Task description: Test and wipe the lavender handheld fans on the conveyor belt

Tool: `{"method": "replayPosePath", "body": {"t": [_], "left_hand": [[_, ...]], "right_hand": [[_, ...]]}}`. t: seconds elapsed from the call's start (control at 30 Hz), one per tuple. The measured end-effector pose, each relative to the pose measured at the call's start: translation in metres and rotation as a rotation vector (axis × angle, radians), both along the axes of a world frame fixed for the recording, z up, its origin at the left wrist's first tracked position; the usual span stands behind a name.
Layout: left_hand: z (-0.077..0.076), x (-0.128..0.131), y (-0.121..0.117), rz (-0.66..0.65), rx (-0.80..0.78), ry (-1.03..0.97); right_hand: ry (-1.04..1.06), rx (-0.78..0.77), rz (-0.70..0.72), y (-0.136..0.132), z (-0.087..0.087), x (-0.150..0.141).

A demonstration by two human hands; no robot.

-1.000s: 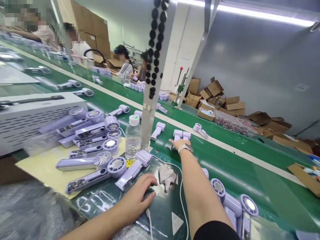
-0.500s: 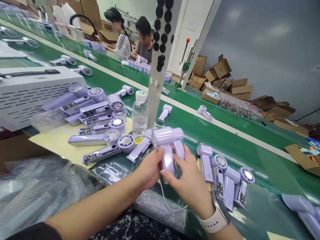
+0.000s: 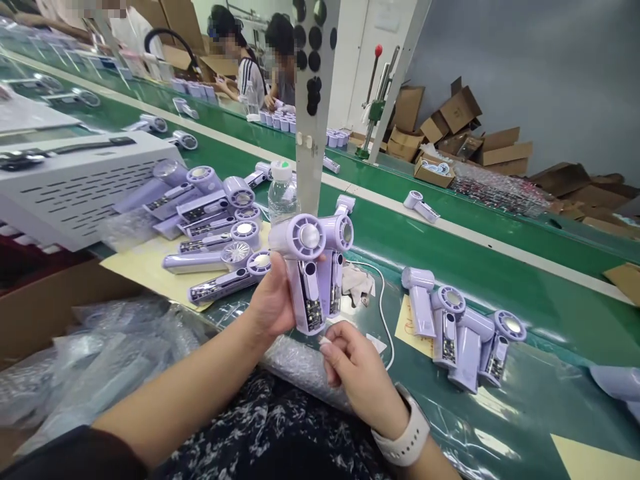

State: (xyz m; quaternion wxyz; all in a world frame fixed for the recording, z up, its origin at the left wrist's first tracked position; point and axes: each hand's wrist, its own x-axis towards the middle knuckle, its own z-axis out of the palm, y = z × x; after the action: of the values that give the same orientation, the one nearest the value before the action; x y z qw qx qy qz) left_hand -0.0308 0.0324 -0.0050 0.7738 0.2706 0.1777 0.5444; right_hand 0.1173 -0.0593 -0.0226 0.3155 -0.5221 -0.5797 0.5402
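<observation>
My left hand [image 3: 273,303] is wrapped round two lilac handheld fans, held upright side by side. The nearer fan [image 3: 306,280] shows its round grille and an uncovered handle front with a circuit board; the other fan [image 3: 339,233] stands partly behind it. Just below the nearer handle, my right hand [image 3: 353,363] is closed in a pinch on a small white cable plug [image 3: 324,341], apart from the fan. A white cable [image 3: 383,307] loops over the green surface to the right, partly hidden by that hand.
Several lilac fans [image 3: 215,257] lie on yellow paper at left, and another group [image 3: 465,340] lies at right. A water bottle [image 3: 283,197] stands before a metal post [image 3: 313,153]. Bubble wrap [image 3: 115,373] fills the lower left. Co-workers [image 3: 245,73] sit across the green belt.
The two fans have turned so their grilles and circuit boards face me. My right hand has left the fans and dropped lower, now pinching the plug. The view has shifted slightly.
</observation>
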Motion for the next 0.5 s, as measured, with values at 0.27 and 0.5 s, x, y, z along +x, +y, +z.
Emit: {"method": "replayPosePath", "body": {"t": [0.27, 0.5], "left_hand": [[0.013, 0.036, -0.004, 0.049, 0.04, -0.053], [0.009, 0.041, -0.013, 0.112, 0.098, 0.023]], "right_hand": [[0.29, 0.0, -0.134, -0.012, 0.009, 0.007], [0.407, 0.0, -0.337, -0.023, -0.005, -0.009]]}}
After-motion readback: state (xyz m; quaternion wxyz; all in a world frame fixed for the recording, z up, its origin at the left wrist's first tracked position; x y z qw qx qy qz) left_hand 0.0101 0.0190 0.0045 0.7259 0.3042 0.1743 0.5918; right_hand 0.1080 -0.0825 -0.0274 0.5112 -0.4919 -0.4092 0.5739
